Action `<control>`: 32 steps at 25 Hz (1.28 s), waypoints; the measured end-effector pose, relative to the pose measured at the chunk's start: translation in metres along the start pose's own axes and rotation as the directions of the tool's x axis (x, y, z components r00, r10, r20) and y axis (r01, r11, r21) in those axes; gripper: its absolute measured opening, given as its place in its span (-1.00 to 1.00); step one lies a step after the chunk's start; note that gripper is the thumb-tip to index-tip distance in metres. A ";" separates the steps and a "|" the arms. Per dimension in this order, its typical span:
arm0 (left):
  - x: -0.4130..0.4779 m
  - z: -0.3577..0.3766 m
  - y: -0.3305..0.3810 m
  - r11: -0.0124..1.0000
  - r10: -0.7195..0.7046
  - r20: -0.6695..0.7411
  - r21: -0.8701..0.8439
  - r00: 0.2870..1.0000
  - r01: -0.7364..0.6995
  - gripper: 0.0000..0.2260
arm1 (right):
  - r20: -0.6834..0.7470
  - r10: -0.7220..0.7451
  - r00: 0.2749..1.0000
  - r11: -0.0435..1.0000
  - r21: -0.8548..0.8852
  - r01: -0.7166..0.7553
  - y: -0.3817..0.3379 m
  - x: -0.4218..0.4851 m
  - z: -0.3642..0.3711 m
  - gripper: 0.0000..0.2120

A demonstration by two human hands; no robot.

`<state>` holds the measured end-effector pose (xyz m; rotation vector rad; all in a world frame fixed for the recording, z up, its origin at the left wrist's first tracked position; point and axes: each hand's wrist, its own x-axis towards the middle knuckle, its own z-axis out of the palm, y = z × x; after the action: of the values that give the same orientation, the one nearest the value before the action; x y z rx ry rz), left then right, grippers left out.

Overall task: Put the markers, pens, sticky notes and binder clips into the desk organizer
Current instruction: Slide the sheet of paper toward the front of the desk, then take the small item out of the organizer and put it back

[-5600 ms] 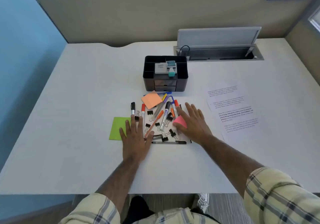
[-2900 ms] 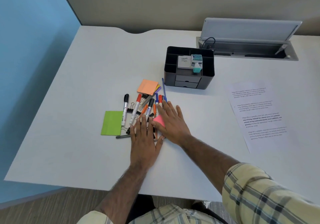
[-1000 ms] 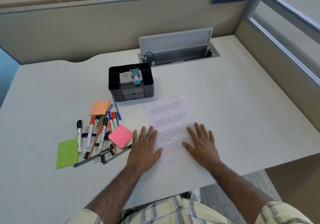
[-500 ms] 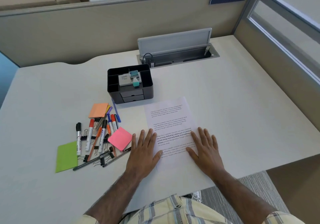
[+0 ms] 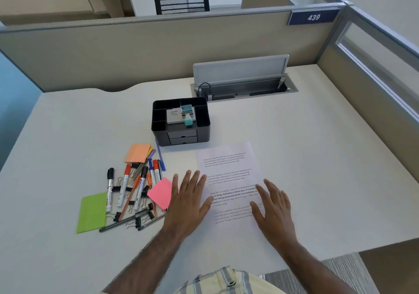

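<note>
A black desk organizer with two small drawers stands mid-desk; a grey box and a teal-tipped item rest on top of it. To its front left lies a pile of markers, pens and black binder clips, with orange, pink and green sticky notes. A blue pen lies beside the organizer. My left hand lies flat, fingers spread, just right of the pink pad. My right hand rests flat and empty on a printed sheet.
An open cable tray with a raised grey lid is set into the desk behind the organizer. Cubicle partitions wall the back and right sides. The desk's front edge runs just below my wrists.
Both hands left the pile of stationery and moved right onto the printed sheet. In the last second they hardly shifted; the view tilted up a little.
</note>
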<state>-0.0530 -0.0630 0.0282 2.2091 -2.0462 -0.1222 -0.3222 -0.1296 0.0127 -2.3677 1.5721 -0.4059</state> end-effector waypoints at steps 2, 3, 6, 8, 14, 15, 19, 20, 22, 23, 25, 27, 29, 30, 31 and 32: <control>0.025 -0.023 -0.022 0.998 -0.054 -0.113 -0.025 0.992 0.052 -0.48 | -0.081 -0.089 0.993 0.995 0.027 0.092 -0.017 0.023 -0.004 -0.60; 0.041 -0.034 -0.036 0.996 -0.087 -0.164 -0.032 0.983 0.083 -0.52 | -0.113 -0.133 0.985 0.989 0.044 0.138 -0.028 0.038 -0.007 -0.67; 0.089 -0.067 -0.078 0.976 -0.213 -0.250 -0.096 0.945 0.194 -0.59 | -0.161 -0.220 0.962 0.967 0.091 0.237 -0.077 0.100 -0.020 -0.77; 0.119 -0.085 -0.097 0.966 -0.250 -0.237 -0.130 0.939 0.225 -0.61 | -0.169 -0.290 0.942 0.948 0.086 0.307 -0.114 0.144 -0.029 -0.70; 0.179 -0.105 -0.129 0.981 -0.158 -0.107 -0.129 0.982 0.144 -0.43 | 0.063 -0.487 0.871 0.851 -0.194 0.489 -0.184 0.242 -0.030 -0.50; 0.184 -0.105 -0.131 0.983 -0.148 -0.087 -0.125 0.985 0.137 -0.41 | 0.100 -0.492 0.865 0.837 -0.218 0.502 -0.188 0.251 -0.028 -0.50; 0.197 -0.104 -0.134 0.993 -0.108 -0.021 -0.056 0.994 0.107 -0.41 | 0.168 -0.535 0.828 0.790 -0.246 0.561 -0.192 0.268 -0.020 -0.69; 0.198 -0.104 -0.135 0.993 -0.104 -0.023 -0.054 0.994 0.102 -0.43 | 0.168 -0.542 0.824 0.788 -0.239 0.567 -0.192 0.270 -0.019 -0.76; 0.201 -0.103 -0.136 0.995 -0.094 -0.032 -0.048 0.995 0.092 -0.45 | 0.150 -0.543 0.826 0.796 -0.222 0.564 -0.191 0.272 -0.016 -0.85; 0.203 -0.103 -0.137 0.996 -0.088 -0.031 -0.037 0.996 0.087 -0.46 | 0.142 -0.543 0.828 0.800 -0.213 0.561 -0.190 0.272 -0.015 -0.85; 0.206 -0.103 -0.138 0.997 -0.078 -0.023 -0.016 0.997 0.078 -0.46 | 0.119 -0.546 0.829 0.807 -0.192 0.559 -0.188 0.273 -0.012 -0.82; 0.210 -0.104 -0.139 0.998 -0.067 -0.026 -0.006 0.997 0.067 -0.47 | 0.090 -0.550 0.830 0.815 -0.163 0.557 -0.184 0.274 -0.012 -0.80; 0.213 -0.108 -0.141 0.999 -0.053 -0.017 -0.002 0.998 0.053 -0.49 | 0.047 -0.572 0.819 0.808 -0.139 0.572 -0.183 0.275 -0.015 -0.81; 0.214 -0.109 -0.142 0.999 -0.040 -0.014 0.004 0.999 0.040 -0.49 | 0.019 -0.583 0.812 0.805 -0.126 0.580 -0.183 0.276 -0.017 -0.81; 0.215 -0.110 -0.143 1.000 -0.023 -0.017 0.019 1.000 0.023 -0.50 | -0.015 -0.588 0.808 0.804 -0.114 0.583 -0.183 0.278 -0.021 -0.81; 0.215 -0.110 -0.144 0.999 -0.004 -0.022 0.036 1.000 0.004 -0.51 | -0.048 -0.590 0.806 0.806 -0.104 0.583 -0.184 0.279 -0.025 -0.81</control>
<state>0.1216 -0.2623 0.1216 2.2252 -2.0488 -0.0622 -0.0714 -0.3206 0.1273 -2.9104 0.8444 -0.5674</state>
